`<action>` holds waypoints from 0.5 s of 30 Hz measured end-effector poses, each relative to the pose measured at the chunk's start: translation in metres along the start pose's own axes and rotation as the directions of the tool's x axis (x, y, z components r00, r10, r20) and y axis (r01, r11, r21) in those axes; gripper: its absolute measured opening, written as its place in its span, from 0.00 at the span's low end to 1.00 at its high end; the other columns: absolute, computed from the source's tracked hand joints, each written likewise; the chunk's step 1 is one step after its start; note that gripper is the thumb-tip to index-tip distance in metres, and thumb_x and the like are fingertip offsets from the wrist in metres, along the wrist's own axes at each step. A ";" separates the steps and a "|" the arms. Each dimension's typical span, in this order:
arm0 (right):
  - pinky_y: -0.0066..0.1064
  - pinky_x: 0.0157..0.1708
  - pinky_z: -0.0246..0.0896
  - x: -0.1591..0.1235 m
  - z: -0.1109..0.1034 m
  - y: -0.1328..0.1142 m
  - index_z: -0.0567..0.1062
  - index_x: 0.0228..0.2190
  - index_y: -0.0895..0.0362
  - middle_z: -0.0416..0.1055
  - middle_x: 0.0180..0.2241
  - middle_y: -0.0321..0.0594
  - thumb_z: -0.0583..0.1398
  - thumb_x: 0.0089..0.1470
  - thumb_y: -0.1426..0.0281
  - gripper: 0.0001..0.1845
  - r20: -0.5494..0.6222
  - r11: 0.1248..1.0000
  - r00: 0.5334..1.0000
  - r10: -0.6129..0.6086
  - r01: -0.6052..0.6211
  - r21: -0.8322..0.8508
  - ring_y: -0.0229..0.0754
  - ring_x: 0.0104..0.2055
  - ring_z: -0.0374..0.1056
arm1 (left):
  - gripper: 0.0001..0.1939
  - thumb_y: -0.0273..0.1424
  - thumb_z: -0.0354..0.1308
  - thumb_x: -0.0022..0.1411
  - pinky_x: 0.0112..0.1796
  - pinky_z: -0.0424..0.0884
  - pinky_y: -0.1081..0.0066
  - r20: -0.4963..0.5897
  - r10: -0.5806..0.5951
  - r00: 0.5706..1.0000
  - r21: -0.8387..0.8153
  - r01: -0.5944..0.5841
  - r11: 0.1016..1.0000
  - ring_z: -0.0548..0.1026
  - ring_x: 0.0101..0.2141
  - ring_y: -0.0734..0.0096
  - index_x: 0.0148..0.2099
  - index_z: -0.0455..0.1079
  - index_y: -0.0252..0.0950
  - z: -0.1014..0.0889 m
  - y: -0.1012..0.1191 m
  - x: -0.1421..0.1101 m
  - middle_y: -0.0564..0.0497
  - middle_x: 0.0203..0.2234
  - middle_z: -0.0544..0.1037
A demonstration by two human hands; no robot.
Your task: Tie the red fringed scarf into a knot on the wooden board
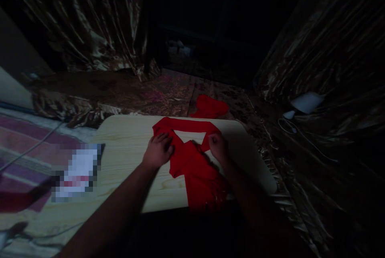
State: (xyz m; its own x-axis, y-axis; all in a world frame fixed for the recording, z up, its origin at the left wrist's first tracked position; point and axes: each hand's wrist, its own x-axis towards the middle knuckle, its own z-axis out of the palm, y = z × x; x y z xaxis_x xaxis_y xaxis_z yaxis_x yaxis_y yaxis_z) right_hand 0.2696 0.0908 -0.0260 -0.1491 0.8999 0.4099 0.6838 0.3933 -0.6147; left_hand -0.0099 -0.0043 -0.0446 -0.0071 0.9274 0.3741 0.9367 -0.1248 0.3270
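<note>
With left hand (157, 150) laid flat and right hand (219, 146) curled, set apart, rested on a red fringed cloth (198, 166) crossed into a loop on the pale table (126, 142); couldn't tell whether pinched at right. Seemingly was arranging the loop; next likely called for steadying the crossing.

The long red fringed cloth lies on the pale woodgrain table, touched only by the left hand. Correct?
Not quite: the head view shows the right hand also touching the red fringed cloth. It does lie on the pale woodgrain table, left hand touching it.
</note>
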 end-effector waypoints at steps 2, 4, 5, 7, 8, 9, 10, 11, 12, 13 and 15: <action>0.30 0.33 0.63 -0.007 -0.001 0.009 0.77 0.29 0.55 0.76 0.29 0.41 0.55 0.54 0.67 0.10 0.012 1.000 1.000 0.023 -0.023 0.015 0.41 0.30 0.69 | 0.25 0.41 0.51 0.65 0.59 0.61 0.49 0.001 -0.005 1.000 -0.009 0.005 1.000 0.67 0.60 0.50 0.58 0.74 0.37 0.001 0.000 0.001 0.41 0.59 0.73; 0.30 0.32 0.62 -0.011 -0.001 0.015 0.75 0.27 0.55 0.75 0.27 0.40 0.56 0.54 0.66 0.10 0.038 1.000 0.999 0.021 -0.022 0.018 0.41 0.29 0.68 | 0.25 0.41 0.52 0.64 0.59 0.61 0.49 -0.006 -0.017 1.000 -0.013 0.017 1.000 0.67 0.61 0.50 0.58 0.74 0.37 0.003 0.001 0.001 0.42 0.59 0.73; 0.30 0.32 0.61 -0.013 -0.001 0.017 0.75 0.27 0.54 0.75 0.26 0.40 0.56 0.54 0.66 0.10 0.051 1.000 0.999 0.016 -0.017 0.012 0.41 0.29 0.68 | 0.25 0.41 0.52 0.64 0.60 0.60 0.49 -0.008 -0.023 1.000 -0.014 0.023 1.000 0.67 0.61 0.50 0.58 0.74 0.37 0.003 0.001 0.001 0.42 0.59 0.73; 0.30 0.33 0.61 -0.013 0.000 0.018 0.74 0.26 0.54 0.74 0.27 0.40 0.55 0.54 0.66 0.09 0.078 1.000 0.997 0.008 -0.007 -0.016 0.42 0.29 0.68 | 0.25 0.41 0.53 0.63 0.60 0.59 0.49 -0.008 -0.040 0.999 -0.016 0.040 0.999 0.66 0.61 0.50 0.58 0.74 0.37 0.005 0.001 0.001 0.43 0.60 0.73; 0.31 0.33 0.61 -0.013 0.000 0.018 0.73 0.26 0.54 0.75 0.27 0.40 0.55 0.54 0.66 0.10 0.094 0.999 0.995 0.009 -0.005 -0.035 0.42 0.30 0.68 | 0.25 0.41 0.53 0.63 0.61 0.59 0.49 -0.004 -0.049 0.999 -0.018 0.049 0.999 0.66 0.61 0.50 0.58 0.74 0.37 0.005 0.001 0.000 0.44 0.60 0.72; 0.31 0.34 0.61 -0.012 0.000 0.018 0.73 0.26 0.53 0.75 0.27 0.41 0.55 0.54 0.66 0.10 0.108 0.998 0.994 0.016 -0.010 -0.054 0.42 0.30 0.68 | 0.25 0.41 0.53 0.63 0.61 0.59 0.49 0.002 -0.055 0.998 -0.022 0.055 0.998 0.66 0.61 0.50 0.58 0.74 0.37 0.005 0.001 0.000 0.44 0.60 0.72; 0.31 0.34 0.61 -0.012 0.000 0.018 0.73 0.26 0.53 0.75 0.28 0.41 0.54 0.55 0.67 0.10 0.121 0.997 0.992 0.024 -0.016 -0.072 0.43 0.30 0.68 | 0.25 0.41 0.54 0.63 0.61 0.59 0.49 0.008 -0.059 0.998 -0.028 0.060 0.998 0.66 0.61 0.50 0.58 0.74 0.38 0.005 0.001 0.000 0.44 0.60 0.72; 0.31 0.34 0.61 -0.011 0.000 0.017 0.73 0.26 0.53 0.75 0.28 0.41 0.54 0.55 0.67 0.10 0.129 0.996 0.991 0.030 -0.019 -0.086 0.43 0.31 0.68 | 0.25 0.41 0.54 0.62 0.61 0.58 0.49 0.012 -0.063 0.998 -0.036 0.063 0.997 0.66 0.62 0.50 0.58 0.74 0.38 0.005 0.001 0.001 0.44 0.60 0.72; 0.31 0.34 0.62 -0.011 0.001 0.017 0.73 0.26 0.53 0.76 0.28 0.42 0.54 0.55 0.67 0.10 0.133 0.996 0.991 0.030 -0.018 -0.093 0.43 0.31 0.69 | 0.24 0.41 0.54 0.62 0.61 0.58 0.49 0.018 -0.063 0.998 -0.045 0.064 0.997 0.66 0.61 0.50 0.57 0.75 0.38 0.005 0.000 0.001 0.44 0.60 0.72; 0.31 0.34 0.62 -0.011 0.001 0.017 0.74 0.26 0.53 0.76 0.28 0.42 0.55 0.55 0.67 0.09 0.131 0.996 0.991 0.024 -0.012 -0.094 0.44 0.31 0.69 | 0.24 0.40 0.54 0.62 0.62 0.58 0.49 0.022 -0.063 0.998 -0.055 0.064 0.996 0.66 0.61 0.50 0.57 0.75 0.38 0.004 0.000 0.001 0.44 0.60 0.72; 0.31 0.35 0.62 -0.010 0.001 0.016 0.74 0.26 0.53 0.76 0.28 0.41 0.55 0.54 0.68 0.09 0.122 0.997 0.993 0.012 -0.002 -0.081 0.43 0.31 0.69 | 0.24 0.40 0.55 0.61 0.62 0.58 0.49 0.025 -0.068 0.997 -0.074 0.069 0.995 0.66 0.61 0.50 0.57 0.75 0.39 0.003 -0.001 0.002 0.44 0.59 0.73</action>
State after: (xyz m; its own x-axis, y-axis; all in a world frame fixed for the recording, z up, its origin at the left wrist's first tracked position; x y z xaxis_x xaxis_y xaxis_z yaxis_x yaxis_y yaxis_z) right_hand 0.2810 0.0884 -0.0408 -0.2265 0.9208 0.3175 0.7395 0.3747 -0.5592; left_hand -0.0092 -0.0012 -0.0468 -0.0617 0.9422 0.3294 0.9056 -0.0859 0.4153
